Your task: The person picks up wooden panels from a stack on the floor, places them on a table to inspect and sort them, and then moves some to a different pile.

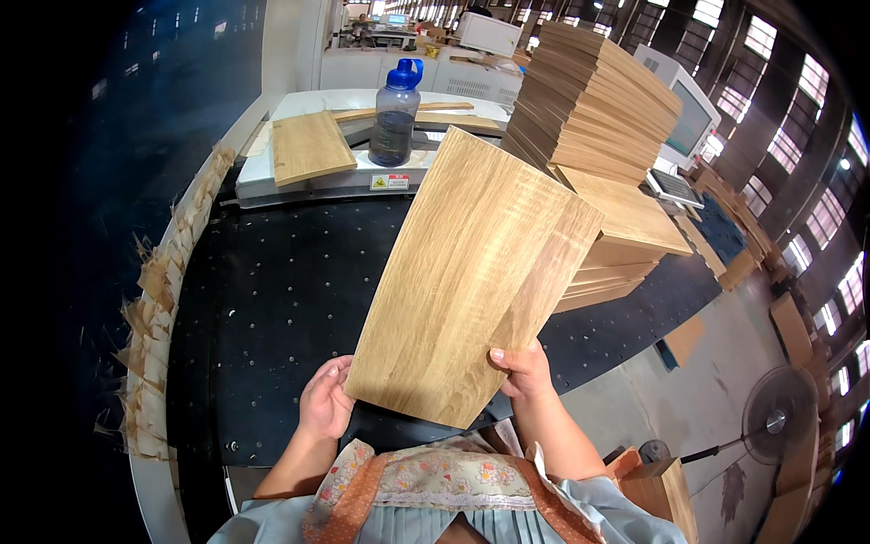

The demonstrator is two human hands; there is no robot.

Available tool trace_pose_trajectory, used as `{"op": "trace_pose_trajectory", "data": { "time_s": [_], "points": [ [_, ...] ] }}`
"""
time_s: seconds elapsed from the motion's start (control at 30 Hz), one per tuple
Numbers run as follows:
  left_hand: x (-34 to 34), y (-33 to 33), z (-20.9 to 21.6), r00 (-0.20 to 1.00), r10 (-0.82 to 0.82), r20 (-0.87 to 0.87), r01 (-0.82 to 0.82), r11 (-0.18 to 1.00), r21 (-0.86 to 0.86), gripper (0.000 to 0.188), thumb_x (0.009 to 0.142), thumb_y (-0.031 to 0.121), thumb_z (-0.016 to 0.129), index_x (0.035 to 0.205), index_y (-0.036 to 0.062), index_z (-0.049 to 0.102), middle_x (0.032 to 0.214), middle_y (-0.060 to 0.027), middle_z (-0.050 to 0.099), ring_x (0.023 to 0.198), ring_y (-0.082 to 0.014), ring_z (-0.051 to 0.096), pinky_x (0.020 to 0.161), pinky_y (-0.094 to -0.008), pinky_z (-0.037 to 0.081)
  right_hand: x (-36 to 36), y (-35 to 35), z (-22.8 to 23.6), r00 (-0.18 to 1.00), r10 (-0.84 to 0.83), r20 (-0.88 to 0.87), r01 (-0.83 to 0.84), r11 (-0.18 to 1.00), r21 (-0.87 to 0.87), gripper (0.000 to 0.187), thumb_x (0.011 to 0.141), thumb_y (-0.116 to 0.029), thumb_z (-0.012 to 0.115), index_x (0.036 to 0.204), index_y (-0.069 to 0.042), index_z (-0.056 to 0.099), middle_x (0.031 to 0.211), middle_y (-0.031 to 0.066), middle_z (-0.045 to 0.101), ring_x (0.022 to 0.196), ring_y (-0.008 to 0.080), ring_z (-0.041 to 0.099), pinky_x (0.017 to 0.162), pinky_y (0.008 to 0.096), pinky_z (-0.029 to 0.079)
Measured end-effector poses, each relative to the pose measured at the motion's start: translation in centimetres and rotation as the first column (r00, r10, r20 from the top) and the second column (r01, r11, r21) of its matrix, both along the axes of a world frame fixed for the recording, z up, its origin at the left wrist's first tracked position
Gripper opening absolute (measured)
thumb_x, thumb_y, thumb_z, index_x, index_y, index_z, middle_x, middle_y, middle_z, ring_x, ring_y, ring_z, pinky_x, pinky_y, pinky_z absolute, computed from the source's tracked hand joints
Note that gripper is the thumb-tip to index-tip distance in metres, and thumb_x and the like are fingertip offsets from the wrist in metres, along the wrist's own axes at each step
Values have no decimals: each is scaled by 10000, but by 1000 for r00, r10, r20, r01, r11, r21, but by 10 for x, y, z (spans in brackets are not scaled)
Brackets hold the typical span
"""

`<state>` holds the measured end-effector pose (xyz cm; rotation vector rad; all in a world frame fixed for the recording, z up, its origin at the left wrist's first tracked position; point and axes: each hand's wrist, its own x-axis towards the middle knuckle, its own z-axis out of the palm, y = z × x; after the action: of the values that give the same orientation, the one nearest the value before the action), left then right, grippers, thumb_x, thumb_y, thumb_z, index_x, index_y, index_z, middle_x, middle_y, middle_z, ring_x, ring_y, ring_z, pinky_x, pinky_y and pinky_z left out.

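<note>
Both hands are up on a wooden board (471,276), held tilted above the black bench (290,281). The left hand (326,399) cups the board's lower left corner, fingers wrapped under it; the right hand (526,372) grips the bottom right edge, thumb on top. Behind it rises a stack of boards (594,100), with a blue water bottle (396,113) to its left, standing on a white machine (317,177).

Panel (471,281) above table (290,299); stack (594,100) behind right; bottle (396,113) behind, small board (310,145) to its left.
</note>
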<state>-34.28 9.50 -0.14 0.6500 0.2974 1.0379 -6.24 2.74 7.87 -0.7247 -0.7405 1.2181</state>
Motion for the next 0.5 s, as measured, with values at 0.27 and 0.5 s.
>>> {"op": "trace_pose_trajectory", "data": {
  "time_s": [0.27,0.5],
  "points": [
    [-4,-2,-3,998,-63,22,62,997,34,369,923,189,454,1160,-93,456,1101,-193,579,1045,-248,556,906,-362,436,3,-4,3,999,34,-17,-33,999,42,604,671,-27,680,1223,52,448,1137,147,576,1039,264,566,900,383,451],
    [12,15,33,955,-253,-155,290,910,297,631,834,328,622,1287,-39,379,1182,-116,550,1116,-213,517,925,-359,429,21,10,27,980,110,167,-107,994,-29,657,665,-27,711,1252,47,425,1145,133,572,1048,234,562,919,364,433]
  ]
}}
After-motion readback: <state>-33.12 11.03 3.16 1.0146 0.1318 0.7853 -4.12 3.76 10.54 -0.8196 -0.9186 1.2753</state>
